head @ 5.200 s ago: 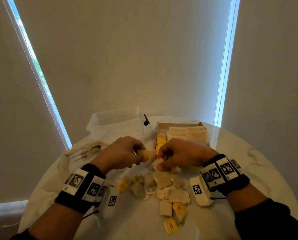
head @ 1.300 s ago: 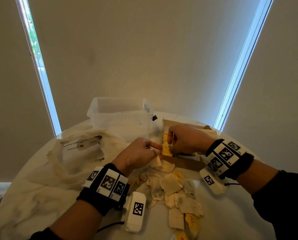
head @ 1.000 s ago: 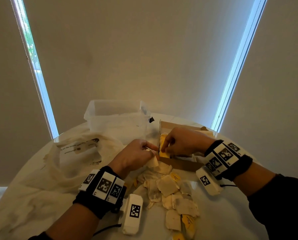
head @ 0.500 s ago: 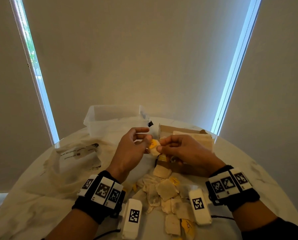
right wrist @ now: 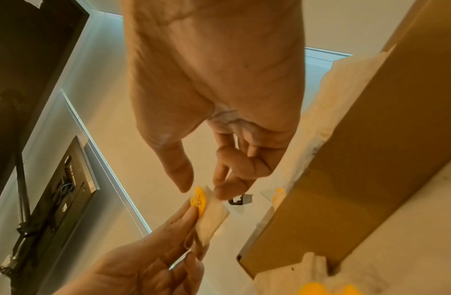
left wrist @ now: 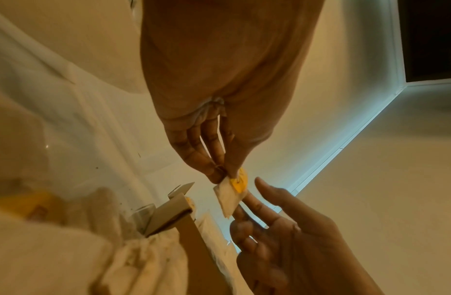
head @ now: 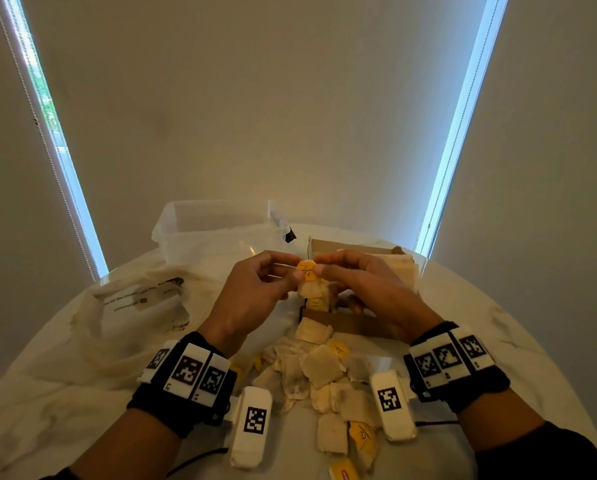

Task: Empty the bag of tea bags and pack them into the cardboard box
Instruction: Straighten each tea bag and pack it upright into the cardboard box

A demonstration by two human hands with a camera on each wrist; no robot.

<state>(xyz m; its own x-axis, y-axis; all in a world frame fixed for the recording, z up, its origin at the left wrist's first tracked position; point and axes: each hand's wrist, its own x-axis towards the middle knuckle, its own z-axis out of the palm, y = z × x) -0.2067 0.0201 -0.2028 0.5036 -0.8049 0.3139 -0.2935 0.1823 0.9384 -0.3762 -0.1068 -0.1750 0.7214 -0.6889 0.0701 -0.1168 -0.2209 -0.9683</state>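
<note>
A tea bag (head: 306,284) with a yellow tag (head: 306,266) hangs in the air above the near left corner of the cardboard box (head: 345,322). My left hand (head: 298,271) pinches it near the tag; the left wrist view shows thumb and fingers (left wrist: 214,171) closed on its top edge. My right hand (head: 319,265) meets it from the right with loose fingers. In the right wrist view its index fingertip (right wrist: 219,194) touches the bag (right wrist: 210,215) and the thumb stands just off the tag. Packed tea bags (head: 404,271) fill the box's right part. Several loose tea bags (head: 321,372) lie in front of it.
The limp cloth bag (head: 141,306) lies at the left on the round white table (head: 497,341). A clear plastic tub (head: 217,230) stands behind it, left of the box. Window blinds close off the back.
One second ago my right hand was down in the box and my left at its front edge. Both have since risen and now hold one tea bag between them above the box.
</note>
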